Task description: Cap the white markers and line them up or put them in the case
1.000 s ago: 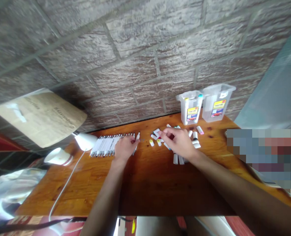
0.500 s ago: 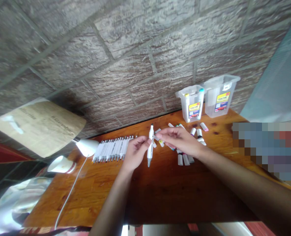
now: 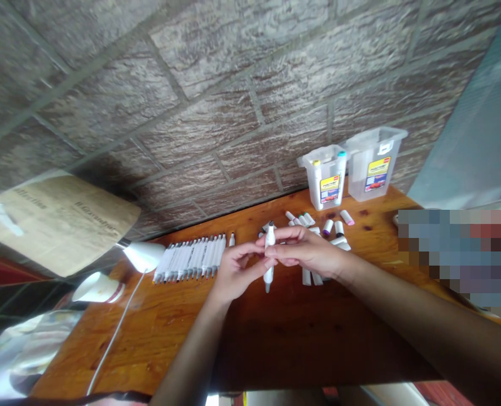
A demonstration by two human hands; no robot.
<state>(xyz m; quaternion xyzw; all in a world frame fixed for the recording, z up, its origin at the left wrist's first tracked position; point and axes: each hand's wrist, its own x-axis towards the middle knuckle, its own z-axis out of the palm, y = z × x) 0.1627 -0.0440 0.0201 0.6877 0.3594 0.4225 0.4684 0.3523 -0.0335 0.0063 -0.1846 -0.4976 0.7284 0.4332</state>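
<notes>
An uncapped white marker point(image 3: 268, 275) stands nearly upright between both hands, its dark tip up and a grey tip at the bottom. My left hand point(image 3: 238, 270) pinches it from the left, thumb against the barrel. From the right, my right hand point(image 3: 307, 251) closes its fingers on the same barrel, touching the left fingertips. Left of my hands, a row of uncapped markers point(image 3: 191, 258) lies side by side on the wooden table point(image 3: 161, 327). Loose marker caps point(image 3: 347, 217) are scattered behind and beneath my right hand, some hidden by it.
Two clear plastic boxes, a smaller box point(image 3: 329, 186) holding two capped markers and a larger box point(image 3: 373, 169), stand by the stone wall point(image 3: 208, 84). At left are a lamp point(image 3: 143, 255) with a paper shade point(image 3: 60, 220), its cord point(image 3: 117, 332) and a paper cup point(image 3: 98, 286).
My right hand has moved left and now grips the marker, which my left hand held alone before. The marker has shifted slightly right. The whole view has shifted a little.
</notes>
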